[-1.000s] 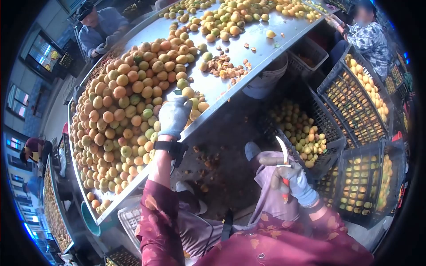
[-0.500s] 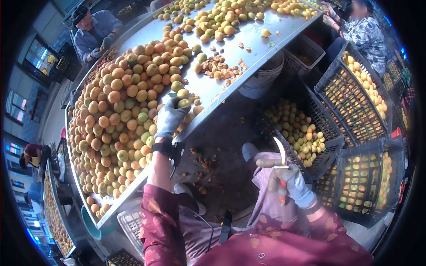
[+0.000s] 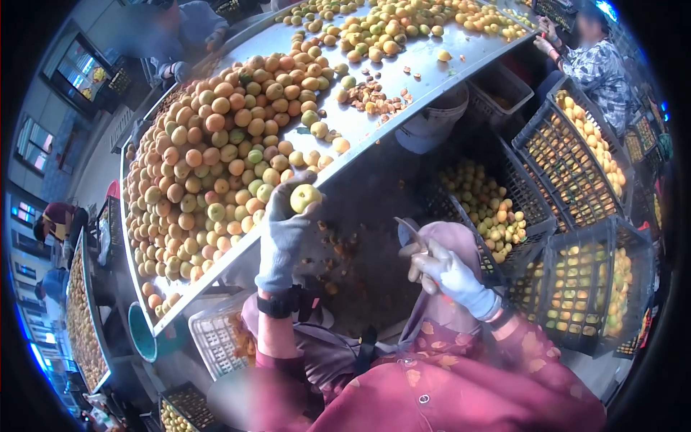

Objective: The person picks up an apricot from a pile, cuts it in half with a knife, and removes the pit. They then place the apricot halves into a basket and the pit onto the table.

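My left hand, in a grey-white glove, grips a yellow-green apricot just off the near edge of the metal table. In my gloved right hand is a small curved knife, its blade pointing up and left. The handle is mostly hidden by my fingers. Knife and apricot are well apart. Beyond my left hand a large heap of apricots covers the left part of the table. Brown pits or halves lie in a small pile farther up the tabletop.
Black crates of apricots stand at the right, one more crate lower down beside my knee. A white bucket sits under the table edge. A white basket is below at left. Co-workers stand at the far sides.
My left hand has lifted the apricot off the table and drawn it toward me past the edge. My right hand has moved slightly up and left, turning the knife's blade leftward.
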Tool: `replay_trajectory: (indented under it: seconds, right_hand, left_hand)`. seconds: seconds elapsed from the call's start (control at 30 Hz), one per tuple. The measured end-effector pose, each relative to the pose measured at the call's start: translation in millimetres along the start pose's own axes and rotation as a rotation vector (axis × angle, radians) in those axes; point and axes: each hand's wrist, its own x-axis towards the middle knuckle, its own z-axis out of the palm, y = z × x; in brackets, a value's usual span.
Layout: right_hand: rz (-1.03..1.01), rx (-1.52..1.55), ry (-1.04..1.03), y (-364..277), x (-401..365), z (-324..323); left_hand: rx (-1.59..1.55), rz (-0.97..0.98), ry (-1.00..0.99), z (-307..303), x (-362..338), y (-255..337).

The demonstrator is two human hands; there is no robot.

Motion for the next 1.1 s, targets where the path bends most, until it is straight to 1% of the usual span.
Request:
replay_trajectory:
  seconds: [0.03,0.07,0.13,0.17,0.2,0.23,0.27,0.33,0.37,0.4,0.47,0.53,0.6,0.63,0.67,0.73,0.77,0.8,0.83,0.87,0.9,0.93,0.97,1.0,1.07,1.1]
  right_hand:
    - [-0.019,-0.062,-0.032,4,0,8]
    - [-0.036,-0.125,-0.065,4,-2,17]
    - [-0.045,-0.1,-0.076,-6,-14,34]
    - [-0.081,-0.105,-0.086,-11,-19,41]
    - [-0.114,-0.11,-0.094,-16,-23,46]
    - [-0.185,-0.316,-0.09,-19,-27,49]
    - [-0.18,-0.32,-0.094,-23,-30,54]
    - [-0.327,-0.56,-0.078,-27,-37,64]
    - [-0.477,-0.663,-0.082,-25,-37,67]
    - [-0.472,-0.667,-0.087,-24,-39,70]
    - [-0.42,-0.607,-0.111,-22,-43,76]
    - [-0.419,-0.639,-0.11,-29,-49,84]
    - [-0.382,-0.683,-0.088,-36,-56,90]
    - [-0.382,-0.752,-0.098,-33,-56,89]
    - [-0.375,-0.757,-0.101,-30,-55,91]
    - [-0.533,-0.644,-0.123,-23,-54,97]
    - [-0.449,-0.563,-0.145,-25,-57,101]
    - [-0.441,-0.567,-0.145,-20,-57,105]
    - [-0.528,-0.499,-0.147,-11,-55,108]
    - [-0.615,-0.429,-0.148,-3,-52,112]
    - [-0.718,-0.406,-0.211,0,-47,114]
    - [-0.713,-0.408,-0.213,-1,-49,116]
    - [-0.687,-0.613,-0.177,-3,-53,118]
    - [-0.657,-0.817,-0.139,-4,-55,120]
    - [-0.696,-0.823,-0.153,-1,-56,122]
    - [-0.713,-0.877,-0.148,-3,-59,124]
  left_hand:
    - [-0.122,-0.095,-0.029,0,-13,4]
    - [-0.124,-0.133,-0.04,-2,-27,9]
    - [-0.086,-0.098,0.037,5,-53,19]
    - [-0.005,-0.079,0.034,4,-62,13]
    - [-0.023,-0.126,0.032,2,-74,13]
    - [-0.086,-0.104,0.042,4,-84,14]
    - [-0.148,-0.076,0.055,8,-92,15]
    - [-0.207,-0.081,0.068,12,-107,17]
    - [-0.262,-0.081,0.076,13,-114,19]
    - [-0.266,-0.084,0.082,13,-120,23]
    - [-0.129,-0.197,0.063,14,-132,29]
    - [-0.169,-0.194,0.069,15,-146,28]
    - [-0.119,-0.125,0.068,14,-160,23]
    - [-0.197,-0.144,0.073,14,-166,24]
    - [-0.203,-0.15,0.078,14,-172,23]
    - [-0.324,-0.222,0.091,14,-185,20]
    - [-0.33,-0.229,0.094,14,-192,20]
    - [-0.341,-0.308,0.101,14,-199,22]
    - [-0.352,-0.388,0.108,15,-204,22]
    - [-0.356,-0.393,0.11,14,-209,22]
    - [-0.252,-0.359,0.09,14,-214,21]
    - [-0.148,-0.324,0.069,14,-217,21]
    - [-0.15,-0.327,0.071,13,-221,20]
    - [-0.066,-0.288,0.07,14,-224,21]
    - [0.104,-0.205,0.067,15,-229,22]
    - [0.064,-0.229,0.064,14,-230,23]
